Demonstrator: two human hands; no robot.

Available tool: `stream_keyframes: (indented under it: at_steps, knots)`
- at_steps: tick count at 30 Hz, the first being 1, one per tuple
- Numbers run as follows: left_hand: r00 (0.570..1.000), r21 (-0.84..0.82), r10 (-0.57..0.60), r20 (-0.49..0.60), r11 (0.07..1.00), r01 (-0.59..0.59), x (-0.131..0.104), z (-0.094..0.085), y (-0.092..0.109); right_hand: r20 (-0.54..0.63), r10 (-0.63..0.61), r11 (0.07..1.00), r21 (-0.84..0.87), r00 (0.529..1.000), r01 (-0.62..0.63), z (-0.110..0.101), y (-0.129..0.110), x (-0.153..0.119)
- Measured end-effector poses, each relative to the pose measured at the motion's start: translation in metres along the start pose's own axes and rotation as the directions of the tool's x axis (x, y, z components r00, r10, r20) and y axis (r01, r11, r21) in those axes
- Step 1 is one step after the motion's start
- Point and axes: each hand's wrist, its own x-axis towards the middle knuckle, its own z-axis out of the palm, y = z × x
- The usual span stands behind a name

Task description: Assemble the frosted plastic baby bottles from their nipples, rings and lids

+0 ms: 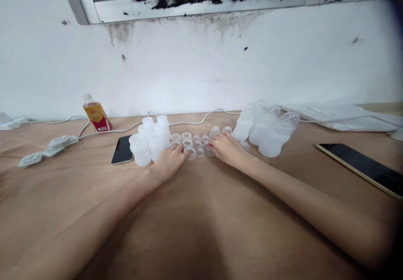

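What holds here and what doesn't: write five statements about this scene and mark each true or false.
1. The drink bottle stands left of both phones. True.
2. The right hand is at the white rings. False: the left hand is; the right is at clear domes.
3. Clear tops sit on the right-hand white containers. True.
4. The wall is spotless. False: it has dark marks.
5. A cable runs behind the rings. True.
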Motion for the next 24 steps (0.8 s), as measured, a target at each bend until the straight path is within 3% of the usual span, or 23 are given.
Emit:
stream_keyframes:
  at_steps: [9, 12, 15, 18, 20, 22, 24]
  knots:
    - [1.0, 0.016, 0.005, 0.005, 1.0, -0.006, -0.001, -0.001, 0.001, 0.013, -0.002, 1.0, -0.005, 1.0, 0.002, 0.001, -0.003, -0.001]
    - [1.0, 0.013, -0.01, 0.003, 1.0, 0.01, -0.001, -0.001, 0.001, -0.045, 0.05, 0.999, -0.015, 0.998, -0.051, -0.014, 0.005, -0.001]
    - [1.0, 0.005, -0.016, -0.001, 1.0, 0.016, -0.002, -0.003, 0.001, -0.149, 0.181, 0.982, -0.022, 0.972, -0.186, -0.045, 0.028, -0.003]
    - [1.0, 0.018, -0.002, -0.021, 1.0, 0.003, -0.003, -0.007, 0.002, -0.221, 0.407, 0.899, -0.071, 0.886, -0.431, -0.08, 0.056, -0.013]
    - [0.999, 0.025, 0.011, -0.046, 1.0, -0.01, -0.003, -0.01, 0.003, -0.203, 0.578, 0.792, -0.093, 0.79, -0.603, -0.094, 0.073, -0.021]
    - [0.998, 0.022, 0.02, -0.067, 1.0, -0.018, -0.004, -0.015, 0.006, -0.043, 0.754, 0.652, -0.081, 0.656, -0.754, -0.096, 0.09, -0.03]
    - [0.997, 0.012, 0.028, -0.078, 1.0, -0.027, -0.005, -0.02, 0.008, 0.178, 0.821, 0.56, -0.068, 0.542, -0.826, -0.086, 0.109, -0.04]
